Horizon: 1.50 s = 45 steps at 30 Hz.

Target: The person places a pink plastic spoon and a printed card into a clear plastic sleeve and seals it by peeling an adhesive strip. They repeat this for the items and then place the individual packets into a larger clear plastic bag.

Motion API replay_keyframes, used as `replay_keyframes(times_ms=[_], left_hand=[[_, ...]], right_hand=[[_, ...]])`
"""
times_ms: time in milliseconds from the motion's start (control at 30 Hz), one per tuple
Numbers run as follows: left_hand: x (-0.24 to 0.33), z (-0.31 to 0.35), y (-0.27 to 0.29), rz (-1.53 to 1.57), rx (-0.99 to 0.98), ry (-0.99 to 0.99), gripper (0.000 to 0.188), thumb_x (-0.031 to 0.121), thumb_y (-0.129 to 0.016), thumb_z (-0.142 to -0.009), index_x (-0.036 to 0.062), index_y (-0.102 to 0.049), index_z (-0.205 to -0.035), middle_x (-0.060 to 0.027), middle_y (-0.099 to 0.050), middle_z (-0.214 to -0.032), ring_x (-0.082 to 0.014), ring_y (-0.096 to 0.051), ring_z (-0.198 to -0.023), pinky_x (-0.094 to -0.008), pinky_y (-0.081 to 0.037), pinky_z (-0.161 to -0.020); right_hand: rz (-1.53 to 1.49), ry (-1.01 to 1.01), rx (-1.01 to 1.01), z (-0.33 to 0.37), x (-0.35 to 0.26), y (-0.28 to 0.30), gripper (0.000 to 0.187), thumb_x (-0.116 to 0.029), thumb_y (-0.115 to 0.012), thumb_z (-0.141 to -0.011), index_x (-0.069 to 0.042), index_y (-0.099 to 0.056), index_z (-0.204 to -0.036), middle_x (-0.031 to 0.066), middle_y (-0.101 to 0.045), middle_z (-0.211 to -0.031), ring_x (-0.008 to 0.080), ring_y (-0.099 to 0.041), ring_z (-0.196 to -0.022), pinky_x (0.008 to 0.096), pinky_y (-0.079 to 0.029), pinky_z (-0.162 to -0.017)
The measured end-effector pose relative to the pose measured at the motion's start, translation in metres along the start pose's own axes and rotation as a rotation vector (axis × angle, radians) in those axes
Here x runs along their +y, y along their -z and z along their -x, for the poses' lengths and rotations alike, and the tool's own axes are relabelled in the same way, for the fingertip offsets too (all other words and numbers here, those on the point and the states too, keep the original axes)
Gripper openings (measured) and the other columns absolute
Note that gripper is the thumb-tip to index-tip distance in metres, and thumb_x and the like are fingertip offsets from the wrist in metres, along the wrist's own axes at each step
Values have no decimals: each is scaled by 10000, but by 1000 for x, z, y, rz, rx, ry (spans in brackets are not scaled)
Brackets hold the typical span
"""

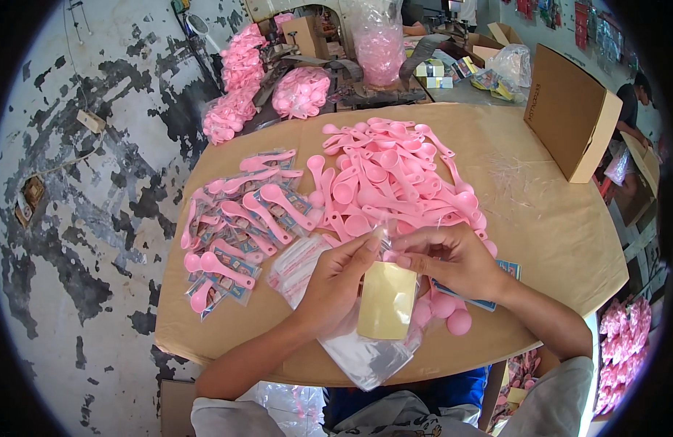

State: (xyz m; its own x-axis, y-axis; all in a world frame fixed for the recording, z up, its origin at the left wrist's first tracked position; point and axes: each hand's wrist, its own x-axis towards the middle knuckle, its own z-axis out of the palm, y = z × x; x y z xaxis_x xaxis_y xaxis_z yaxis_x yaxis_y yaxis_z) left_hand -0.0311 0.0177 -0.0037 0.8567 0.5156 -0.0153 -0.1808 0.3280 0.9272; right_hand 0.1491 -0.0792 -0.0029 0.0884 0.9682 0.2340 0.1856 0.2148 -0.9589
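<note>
Between my two hands, near the table's front edge, hangs a small clear plastic bag with a pale yellow card [386,300] that looks to be inside it. My left hand [336,280] pinches the bag's upper edge between thumb and fingers. On the other side of that edge, my right hand [453,258] is closed, thumb against curled fingers. A stack of clear plastic bags [369,360] lies below and left of the card. Blue printed cards [505,271] show under my right wrist. Beyond my hands spreads a heap of pink double-ended measuring spoons [395,175].
Bagged pink spoons with printed cards [245,211] lie at the table's left. An upright cardboard box [569,109] stands at the back right. Stuffed bags of pink pieces [301,92] sit behind the brown-covered table [562,240]. Another person [631,109] is at far right.
</note>
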Motion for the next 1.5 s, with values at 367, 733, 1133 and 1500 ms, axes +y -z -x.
replay_keyframes(times_ms=[367, 733, 1133, 1500], left_hand=[[11, -10, 23, -198, -74, -57, 224, 179, -498, -1016, 57, -577, -1186, -52, -657, -1055, -106, -663, -903, -277, -566, -750], [5, -11, 35, -397, -129, -221, 143, 88, -458, -996, 47, -576, -1067, -10, -593, -1024, -65, -576, -943, -231, -496, -780], [5, -13, 40, -423, -206, -262, 255, -50, -672, -850, 23, -480, -1001, -47, -570, -1028, -115, -655, -853, -217, -549, -717], [80, -15, 105, -1056, 545, -1091, 442, -60, -713, -798, 21, -543, -1197, -129, -639, -1148, -197, -655, -991, -320, -549, -827]], right_hand=[[158, 54, 114, 0, -5, 4, 187, -79, -658, -918, -35, -718, -1090, 37, -721, -895, 33, -590, -741, 211, -497, -652], [311, 478, 30, -4, 6, 22, 307, 108, -582, -744, -36, -746, -959, 85, -716, -837, 161, -651, -740, 299, -501, -726], [555, 578, 17, -5, -3, 25, 249, 116, -549, -740, -31, -719, -846, 63, -696, -806, 206, -651, -809, 329, -504, -752], [1075, 60, -256, 12, -25, 8, 245, -333, -656, -826, -94, -706, -801, 88, -647, -808, 268, -607, -843, 407, -425, -827]])
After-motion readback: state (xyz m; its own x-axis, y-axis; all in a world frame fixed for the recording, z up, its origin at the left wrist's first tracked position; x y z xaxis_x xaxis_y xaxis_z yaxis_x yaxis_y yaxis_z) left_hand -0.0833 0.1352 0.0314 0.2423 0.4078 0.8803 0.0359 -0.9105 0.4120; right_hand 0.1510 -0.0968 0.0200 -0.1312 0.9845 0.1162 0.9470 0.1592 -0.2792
